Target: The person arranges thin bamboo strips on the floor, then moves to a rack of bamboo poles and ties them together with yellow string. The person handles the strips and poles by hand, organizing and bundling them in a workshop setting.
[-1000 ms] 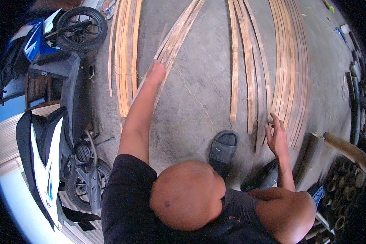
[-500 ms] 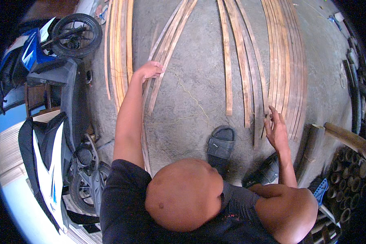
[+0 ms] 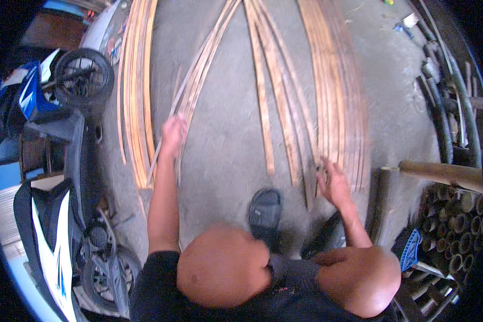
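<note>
Slats (image 3: 206, 53) under left hand (image 3: 174, 134), greyish slat (image 3: 308, 189) beside right hand (image 3: 336, 183) — can't tell either grip.

Long brown strips (image 3: 330, 80) on floor (image 3: 225, 150)

We see soft light on the grey floor (image 3: 220, 155), a pale sheen on the right knee (image 3: 367, 282), motion blur across the left hand (image 3: 173, 135) and rightmost wooden strips (image 3: 351, 118), black corners, curved edges.

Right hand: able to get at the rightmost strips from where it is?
Probably yes: the right hand is by the near ends of the strips, and nothing visible blocks it. Can't tell whether it touches them.
</note>
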Motion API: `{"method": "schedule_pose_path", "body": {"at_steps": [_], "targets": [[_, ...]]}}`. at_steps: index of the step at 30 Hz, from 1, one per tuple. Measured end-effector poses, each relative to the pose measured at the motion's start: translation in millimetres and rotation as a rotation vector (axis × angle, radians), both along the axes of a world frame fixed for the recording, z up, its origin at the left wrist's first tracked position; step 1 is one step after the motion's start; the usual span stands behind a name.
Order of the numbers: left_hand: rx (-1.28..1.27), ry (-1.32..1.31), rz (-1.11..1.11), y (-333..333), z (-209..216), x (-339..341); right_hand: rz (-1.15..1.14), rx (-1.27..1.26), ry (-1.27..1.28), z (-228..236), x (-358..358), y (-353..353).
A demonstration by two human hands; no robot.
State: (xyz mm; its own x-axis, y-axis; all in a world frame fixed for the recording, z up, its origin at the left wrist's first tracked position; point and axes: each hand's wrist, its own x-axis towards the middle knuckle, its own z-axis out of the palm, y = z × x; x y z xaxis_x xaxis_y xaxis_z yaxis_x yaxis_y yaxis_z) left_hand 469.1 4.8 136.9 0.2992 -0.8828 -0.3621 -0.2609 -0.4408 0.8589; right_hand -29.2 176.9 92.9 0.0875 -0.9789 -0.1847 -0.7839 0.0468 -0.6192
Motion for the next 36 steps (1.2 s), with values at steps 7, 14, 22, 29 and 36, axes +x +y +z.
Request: {"method": "schedule_pose_path", "body": {"at_steps": [7, 14, 22, 29, 36], "targets": [[-0.265, 0.282, 0.028, 57, -1, -152, 0.021, 0.029, -0.109, 8, 9, -6], [0.163, 0.691, -0.250, 111, -59, -274, 0.011, 0.210, -0.433, 16, 32, 0], [0.282, 0.530, -0.428, 116, -73, -300, -0.129, 0.286, -0.384, 4, 45, 30], [0.287, 0.428, -0.443, 121, -80, -314, -0.146, 0.429, -0.648, -16, 34, 46], [0.397, 0.561, -0.483, 121, -98, -307, -0.195, 0.419, -0.760, -11, 33, 53]]}}
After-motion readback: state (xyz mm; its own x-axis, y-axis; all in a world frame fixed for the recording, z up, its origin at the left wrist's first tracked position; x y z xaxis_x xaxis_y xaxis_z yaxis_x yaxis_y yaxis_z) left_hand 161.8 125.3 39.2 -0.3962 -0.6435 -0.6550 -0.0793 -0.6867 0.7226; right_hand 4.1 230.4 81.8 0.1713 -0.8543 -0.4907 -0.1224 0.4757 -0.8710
